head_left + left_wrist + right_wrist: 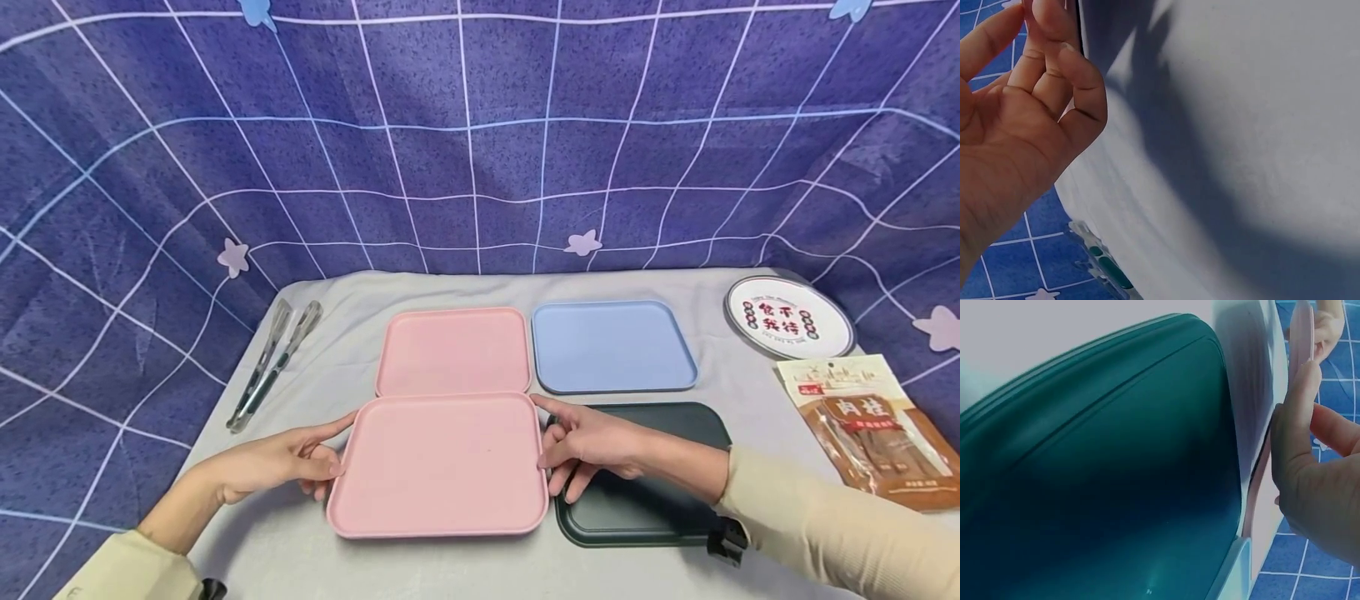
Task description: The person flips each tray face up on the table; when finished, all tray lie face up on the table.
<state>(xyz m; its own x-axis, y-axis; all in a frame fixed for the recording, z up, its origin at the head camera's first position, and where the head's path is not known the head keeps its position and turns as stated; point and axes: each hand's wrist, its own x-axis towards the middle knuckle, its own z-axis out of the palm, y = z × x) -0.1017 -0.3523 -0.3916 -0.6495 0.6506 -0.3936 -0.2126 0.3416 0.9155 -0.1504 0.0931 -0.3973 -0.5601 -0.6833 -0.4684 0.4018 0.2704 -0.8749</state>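
Observation:
A pink tray [442, 467] is held up by both hands in front of the other trays, and its far edge overlaps a second pink tray [453, 350] in the head view. My left hand [288, 458] grips its left rim between thumb and fingers. On the opposite rim my right hand [596, 442] pinches it, index finger stretched along the corner. The right wrist view shows the tray edge-on [1301, 337], raised off the cloth. Below the right hand lies a dark green tray [645, 508], partly covered by that forearm.
Behind the green tray lies a blue tray [615, 346]. Metal tongs [273, 367] with dark green grips rest at the table's left edge. At the right are a round white plate with printed characters [791, 317] and a brown and cream food packet [873, 433]. A blue gridded curtain [502, 158] hangs behind.

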